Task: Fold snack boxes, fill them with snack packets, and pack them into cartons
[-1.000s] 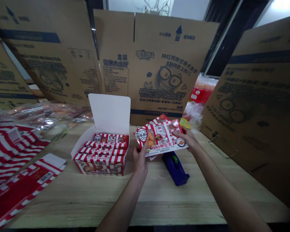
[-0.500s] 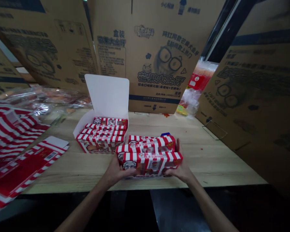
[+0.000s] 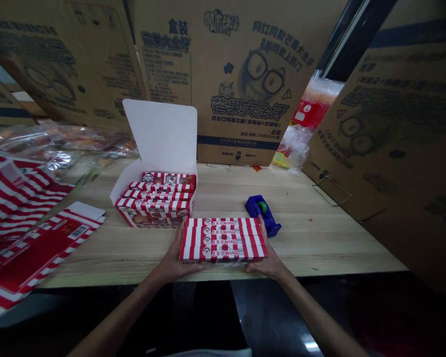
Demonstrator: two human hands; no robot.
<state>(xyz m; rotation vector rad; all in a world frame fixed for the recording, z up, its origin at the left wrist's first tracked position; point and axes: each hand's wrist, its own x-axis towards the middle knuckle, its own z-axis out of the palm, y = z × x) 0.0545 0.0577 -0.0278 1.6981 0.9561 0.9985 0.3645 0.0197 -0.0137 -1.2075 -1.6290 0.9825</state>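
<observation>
Several small red-and-white striped boxes (image 3: 223, 239) stand pressed together in one even row near the table's front edge. My left hand (image 3: 176, 258) grips the left end of the row, thumb along the front. At the right end my right hand (image 3: 267, 258) holds it the same way, its fingers partly behind the boxes. Just left and behind stands an open carton (image 3: 159, 131) with its white lid raised. Inside it sit more striped boxes (image 3: 159, 193). A blue tape dispenser (image 3: 269, 218) with a green core lies beyond my right hand.
Flattened striped cartons (image 3: 40, 258) lie on the left. Clear-wrapped packets (image 3: 70, 144) are heaped behind them. Large cardboard boxes (image 3: 223, 134) wall the back and the right side (image 3: 386, 163). Red and clear packages (image 3: 301, 119) fill the gap between.
The uneven, staggered boxes between my hands are now lined up flush in a row. They have shifted slightly left, and the tape dispenser behind them has come into fuller view.
</observation>
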